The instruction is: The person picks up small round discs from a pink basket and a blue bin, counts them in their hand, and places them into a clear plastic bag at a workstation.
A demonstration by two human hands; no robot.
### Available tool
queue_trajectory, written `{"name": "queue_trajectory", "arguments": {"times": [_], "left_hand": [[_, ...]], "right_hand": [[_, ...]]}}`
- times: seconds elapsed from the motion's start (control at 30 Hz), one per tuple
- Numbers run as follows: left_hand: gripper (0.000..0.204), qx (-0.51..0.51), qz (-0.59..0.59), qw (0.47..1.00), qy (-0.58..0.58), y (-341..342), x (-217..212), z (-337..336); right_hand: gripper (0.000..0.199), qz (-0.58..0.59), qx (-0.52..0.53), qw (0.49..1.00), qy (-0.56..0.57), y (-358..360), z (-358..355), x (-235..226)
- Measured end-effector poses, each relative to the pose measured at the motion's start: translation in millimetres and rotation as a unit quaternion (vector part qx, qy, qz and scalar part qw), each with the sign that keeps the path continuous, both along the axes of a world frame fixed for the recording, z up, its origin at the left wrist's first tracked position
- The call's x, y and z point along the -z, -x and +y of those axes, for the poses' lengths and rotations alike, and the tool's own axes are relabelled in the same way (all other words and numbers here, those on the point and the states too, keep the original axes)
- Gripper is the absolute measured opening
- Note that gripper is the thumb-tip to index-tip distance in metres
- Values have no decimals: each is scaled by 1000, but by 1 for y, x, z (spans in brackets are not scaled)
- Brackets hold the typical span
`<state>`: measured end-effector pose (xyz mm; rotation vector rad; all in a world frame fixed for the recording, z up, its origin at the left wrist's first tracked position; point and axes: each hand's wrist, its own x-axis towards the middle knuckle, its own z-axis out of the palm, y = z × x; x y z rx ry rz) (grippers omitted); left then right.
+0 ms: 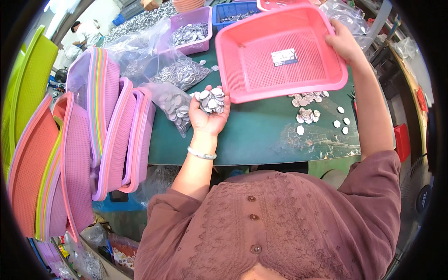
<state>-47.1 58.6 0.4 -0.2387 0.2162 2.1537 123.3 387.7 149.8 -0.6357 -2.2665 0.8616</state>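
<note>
My left hand (207,123) is turned palm up, its fingers cupped round a heap of small silvery oval discs (212,100). My right hand (346,44) grips the right rim of a shallow pink plastic basket (247,63), which is tilted toward me over the green table. Inside the basket I see only a white label (284,57) on the mesh bottom. Loose discs (307,115) lie on the table below the basket's lower edge. Left of my cupped hand rests a clear bag of similar discs (175,105).
Stacked colored baskets (77,154) crowd the left side. Behind stand a purple basket (189,37) of metal pieces and a blue basket (233,11). A bag of metal loops (182,72) lies on the green table (247,144). Another person (87,32) is at the far left.
</note>
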Motion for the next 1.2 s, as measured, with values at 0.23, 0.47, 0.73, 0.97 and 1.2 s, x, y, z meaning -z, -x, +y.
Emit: {"name": "queue_trajectory", "arguments": {"times": [0.23, 0.47, 0.73, 0.97, 1.2], "left_hand": [[26, 46, -28, 998, -13, -17, 10, -30], [25, 70, -37, 997, -6, -32, 15, -46], [28, 75, -31, 997, -14, -39, 13, -59], [30, 80, -51, 994, -47, -43, 17, -65], [30, 76, -55, 993, -69, -41, 21, -64]], "right_hand": [[46, -127, 168, 975, -75, -38, 22, 62], [34, -60, -2, 923, -380, 30, -35, 28], [23, -337, -229, 846, -345, 205, -158, 47], [27, -496, -217, 779, -316, 270, -171, 91], [21, -408, -196, 833, -319, 273, -182, 124]]}}
